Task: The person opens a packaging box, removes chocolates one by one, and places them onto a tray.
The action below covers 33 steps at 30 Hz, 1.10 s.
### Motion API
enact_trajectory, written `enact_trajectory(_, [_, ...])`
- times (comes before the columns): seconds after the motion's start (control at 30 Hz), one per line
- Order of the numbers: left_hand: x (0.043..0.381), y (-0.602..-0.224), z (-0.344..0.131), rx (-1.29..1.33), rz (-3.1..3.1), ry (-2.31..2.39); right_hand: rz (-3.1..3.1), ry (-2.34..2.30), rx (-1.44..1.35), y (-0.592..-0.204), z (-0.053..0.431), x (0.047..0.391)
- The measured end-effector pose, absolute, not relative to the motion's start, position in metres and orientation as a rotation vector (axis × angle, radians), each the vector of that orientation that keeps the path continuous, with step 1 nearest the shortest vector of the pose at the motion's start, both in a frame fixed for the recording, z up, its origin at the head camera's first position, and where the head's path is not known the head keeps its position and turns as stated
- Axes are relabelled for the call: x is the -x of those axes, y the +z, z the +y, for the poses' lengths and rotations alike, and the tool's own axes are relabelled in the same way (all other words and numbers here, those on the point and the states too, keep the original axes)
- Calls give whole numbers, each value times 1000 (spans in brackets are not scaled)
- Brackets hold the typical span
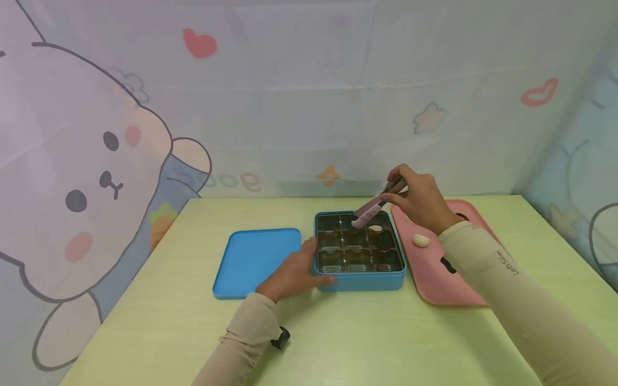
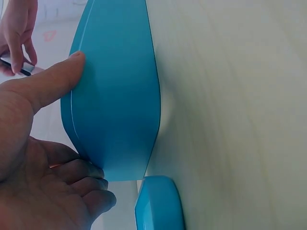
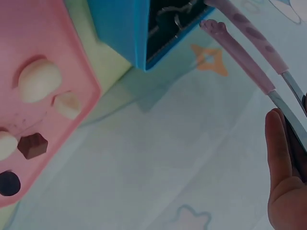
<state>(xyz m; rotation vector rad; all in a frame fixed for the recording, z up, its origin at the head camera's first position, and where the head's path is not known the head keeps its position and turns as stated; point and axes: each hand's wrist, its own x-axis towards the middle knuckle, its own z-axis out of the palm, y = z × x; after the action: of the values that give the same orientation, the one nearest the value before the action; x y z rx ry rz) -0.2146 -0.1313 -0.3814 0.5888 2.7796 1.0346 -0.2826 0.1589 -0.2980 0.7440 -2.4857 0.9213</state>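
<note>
My left hand (image 1: 293, 272) grips the near left corner of a blue box (image 1: 363, 282), thumb on the front wall and fingers along the left side. Inside, a dark insert divides the box into several compartments. A white piece (image 1: 375, 229) lies in the right column, and a reddish-brown piece (image 1: 383, 267) sits in the near right compartment. My right hand (image 1: 421, 201) holds tongs (image 3: 243, 64) with pink paw-shaped ends, pointed down over the back middle compartment. In the right wrist view the tips are apart, with nothing visible between them.
A pink tray (image 1: 427, 281) stands right of the box, partly under my right forearm. On it are white pieces (image 3: 40, 80), a brown faceted piece (image 3: 32, 145) and a dark round piece (image 3: 9, 183). Left of the box lies a flat blue lid (image 1: 256, 262). A printed cloth (image 1: 299, 107) hangs behind the table.
</note>
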Motion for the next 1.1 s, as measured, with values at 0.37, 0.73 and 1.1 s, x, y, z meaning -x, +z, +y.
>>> enact_trajectory(0.37, [218,-385,-130,-574,2781,998,-2615,712,-925,-315,134,303])
enact_trajectory(0.73, [217,-383,-133,-563,2783,970,-2698,664,-1101,-305,117,313])
enact_trajectory(1.1, [216,-382,-133,-569,2786,1016,-2598,657,-944,-313,115,301])
